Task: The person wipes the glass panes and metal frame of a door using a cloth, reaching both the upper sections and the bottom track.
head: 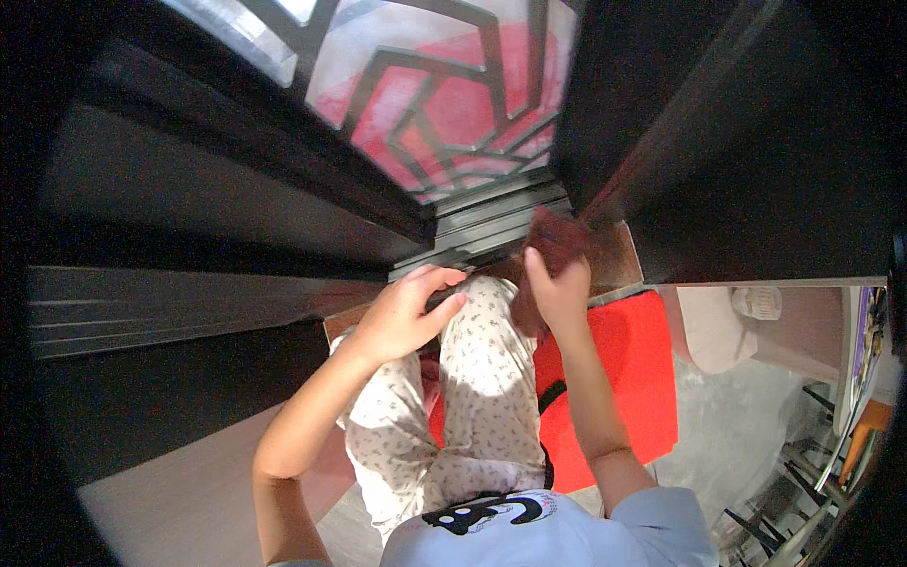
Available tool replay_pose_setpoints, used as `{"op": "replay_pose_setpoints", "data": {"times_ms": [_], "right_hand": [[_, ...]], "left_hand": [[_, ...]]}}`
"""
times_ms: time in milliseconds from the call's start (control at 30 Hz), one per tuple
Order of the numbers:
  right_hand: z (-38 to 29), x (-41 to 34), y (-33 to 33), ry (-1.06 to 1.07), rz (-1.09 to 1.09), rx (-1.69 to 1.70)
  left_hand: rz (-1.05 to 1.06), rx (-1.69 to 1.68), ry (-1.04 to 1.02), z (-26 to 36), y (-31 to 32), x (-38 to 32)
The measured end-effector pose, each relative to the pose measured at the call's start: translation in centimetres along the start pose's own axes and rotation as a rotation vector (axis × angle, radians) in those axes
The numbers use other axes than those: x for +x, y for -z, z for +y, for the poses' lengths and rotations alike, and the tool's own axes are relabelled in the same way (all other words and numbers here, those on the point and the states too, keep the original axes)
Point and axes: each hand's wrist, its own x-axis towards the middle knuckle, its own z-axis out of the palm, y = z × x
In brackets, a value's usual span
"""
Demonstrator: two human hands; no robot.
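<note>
In my right hand (563, 283) is a dark red cloth (556, 237), blurred, with its upper part close to the door track and another part hanging beside my right knee. My left hand (411, 312) is near the track's left end, above my knees; its fingers and thumb are apart, and a small dark item lies by the fingertips, too unclear to tell if it is held. The grooved metal door track (496, 220) runs across a threshold between dark frames. Beyond it stands a glass panel (453, 106) with dark angular bars and a pink-red pattern.
A dark door panel (765, 163) rises at right, another dark frame (212, 177) at left. A red mat (631, 383) lies under and beside me. At right are a white basket (757, 302), an orange item (862, 436) and dark metal legs (808, 475).
</note>
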Motion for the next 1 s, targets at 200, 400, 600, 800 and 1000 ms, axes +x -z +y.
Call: {"op": "replay_pose_setpoints", "data": {"times_ms": [200, 400, 600, 800, 1000], "right_hand": [[1.1, 4.4, -6.9, 0.481, -0.661, -0.744], [0.3, 5.9, -9.7, 0.551, -1.005, -0.905], [-0.3, 5.1, -7.8, 0.443, -0.813, -0.967], [-1.4, 5.8, -4.5, 0.354, -0.668, -1.121], [-1.3, 5.7, -4.0, 0.318, -0.651, -1.221]], "left_hand": [[0.200, 0.258, -0.304, -3.2, -1.4, 0.0], [0.273, 0.193, -0.290, -5.7, -2.2, 2.4], [0.286, 0.246, -0.487, -7.5, -2.2, 1.7], [0.302, 0.160, -0.467, -9.2, -1.9, 0.3], [0.296, 0.157, -0.512, -10.9, -1.6, -0.6]]}}
